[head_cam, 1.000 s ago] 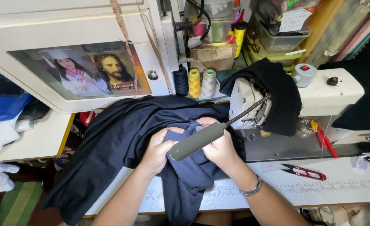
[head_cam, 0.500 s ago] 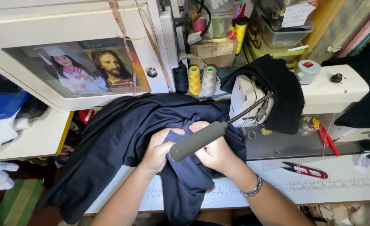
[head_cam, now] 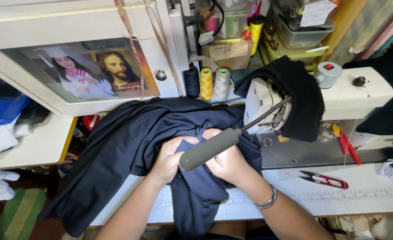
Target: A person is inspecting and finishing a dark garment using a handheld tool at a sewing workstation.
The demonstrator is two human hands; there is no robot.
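Dark navy cloth (head_cam: 125, 142) lay heaped over table (head_cam: 347, 195). Left hand (head_cam: 172, 158) and right hand (head_cam: 227, 162) both pinched a fold of it, fingers closed, under grey lamp head (head_cam: 210, 149). Best held taut, edges aligned. Red snips (head_cam: 324, 179) lay apart, right.

Bright even light, sharp, wide-angle edge distortion

The dark navy garment (head_cam: 130, 142), centre frame, is soft matt cloth, creased. The grey lamp head (head_cam: 210, 149) over it looks matt plastic on a ribbed metal gooseneck (head_cam: 265, 116). At right, the sewing machine (head_cam: 356, 91) is smooth glossy enamel.
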